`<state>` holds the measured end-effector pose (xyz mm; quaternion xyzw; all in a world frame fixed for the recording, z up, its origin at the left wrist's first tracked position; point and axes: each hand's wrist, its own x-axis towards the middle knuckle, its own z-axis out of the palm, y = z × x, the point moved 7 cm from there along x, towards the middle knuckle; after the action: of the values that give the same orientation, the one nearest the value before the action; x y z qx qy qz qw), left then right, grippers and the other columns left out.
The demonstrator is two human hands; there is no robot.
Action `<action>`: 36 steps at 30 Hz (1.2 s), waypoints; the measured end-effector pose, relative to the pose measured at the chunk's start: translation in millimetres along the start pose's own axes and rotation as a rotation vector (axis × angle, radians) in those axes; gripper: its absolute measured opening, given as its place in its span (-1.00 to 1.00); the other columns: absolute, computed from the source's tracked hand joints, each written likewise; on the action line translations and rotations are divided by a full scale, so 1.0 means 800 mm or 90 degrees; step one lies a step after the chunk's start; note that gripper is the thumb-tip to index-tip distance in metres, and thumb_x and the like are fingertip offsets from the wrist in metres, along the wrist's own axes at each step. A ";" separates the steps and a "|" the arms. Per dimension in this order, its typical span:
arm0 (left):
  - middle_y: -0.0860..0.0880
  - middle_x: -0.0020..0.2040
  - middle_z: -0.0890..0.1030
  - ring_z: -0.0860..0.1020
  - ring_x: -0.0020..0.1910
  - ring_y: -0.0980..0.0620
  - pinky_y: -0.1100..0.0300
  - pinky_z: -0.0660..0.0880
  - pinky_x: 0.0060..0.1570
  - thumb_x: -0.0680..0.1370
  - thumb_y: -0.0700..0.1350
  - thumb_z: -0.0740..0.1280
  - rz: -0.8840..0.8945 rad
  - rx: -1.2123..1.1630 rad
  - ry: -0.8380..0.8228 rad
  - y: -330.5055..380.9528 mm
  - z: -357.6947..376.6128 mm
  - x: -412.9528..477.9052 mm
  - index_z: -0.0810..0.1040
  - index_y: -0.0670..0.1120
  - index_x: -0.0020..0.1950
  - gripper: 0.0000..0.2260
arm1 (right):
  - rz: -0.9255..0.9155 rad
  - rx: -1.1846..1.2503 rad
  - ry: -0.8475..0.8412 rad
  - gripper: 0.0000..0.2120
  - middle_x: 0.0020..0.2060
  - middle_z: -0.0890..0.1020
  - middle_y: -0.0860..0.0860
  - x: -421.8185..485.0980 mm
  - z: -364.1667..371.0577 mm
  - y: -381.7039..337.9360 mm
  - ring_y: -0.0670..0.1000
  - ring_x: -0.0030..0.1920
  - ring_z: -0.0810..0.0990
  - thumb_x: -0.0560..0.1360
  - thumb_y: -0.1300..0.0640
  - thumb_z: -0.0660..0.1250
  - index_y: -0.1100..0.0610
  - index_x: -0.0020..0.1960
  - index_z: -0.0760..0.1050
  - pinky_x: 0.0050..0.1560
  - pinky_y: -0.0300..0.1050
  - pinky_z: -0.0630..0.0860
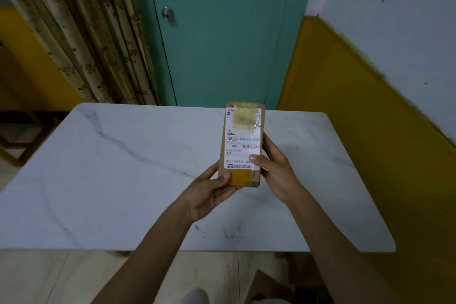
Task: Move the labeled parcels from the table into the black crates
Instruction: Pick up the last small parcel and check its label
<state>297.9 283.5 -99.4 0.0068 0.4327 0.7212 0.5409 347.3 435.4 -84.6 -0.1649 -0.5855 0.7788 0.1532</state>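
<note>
A person holds a brown cardboard parcel [246, 180] above the white marble counter [111, 180], label [243, 140] up, pointing toward 12 o'clock. The left hand [209, 192] grips its 7 o'clock corner, fingers curled beneath. The right hand [275, 170] clasps its 4 o'clock edge, thumb on the label.

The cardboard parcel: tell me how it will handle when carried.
The cardboard parcel probably stays stiff: its edges look straight though only its near end is held. It seems light, since the left hand and right hand hold it by thumbs and fingers. The glossy tape may be slippery; its flat faces should not roll.
</note>
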 end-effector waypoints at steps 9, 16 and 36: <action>-0.17 0.11 0.66 0.65 0.03 -0.17 0.10 0.62 -0.18 0.40 -0.23 0.39 0.003 0.012 0.008 -0.029 0.022 0.005 0.40 0.00 0.40 -0.42 | -0.018 -0.001 -0.016 -0.37 0.31 0.54 -0.09 -0.014 -0.031 -0.004 0.05 0.30 0.53 0.42 0.17 0.44 -0.12 0.43 0.34 0.22 0.20 0.52; -0.15 0.12 0.66 0.64 0.06 -0.17 0.09 0.62 -0.17 0.40 -0.22 0.41 0.025 -0.009 0.026 -0.047 0.037 0.005 0.46 0.04 0.30 -0.52 | -0.001 0.027 -0.031 -0.32 0.32 0.53 -0.09 -0.019 -0.049 -0.003 0.05 0.30 0.53 0.40 0.20 0.46 -0.12 0.44 0.34 0.19 0.22 0.53; -0.16 0.10 0.66 0.64 0.10 -0.08 0.11 0.60 -0.14 0.41 0.15 0.37 0.034 0.271 -0.023 -0.071 0.115 -0.041 0.63 0.15 0.15 -0.67 | 0.173 0.343 -0.095 -0.27 0.28 0.46 0.21 -0.067 -0.098 0.006 0.20 0.25 0.45 0.40 -0.14 0.29 0.14 0.49 0.27 0.22 0.14 0.41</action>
<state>399.7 316.7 -62.8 0.1449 0.5652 0.6274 0.5157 429.5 478.5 -105.7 -0.1372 -0.3401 0.9293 0.0426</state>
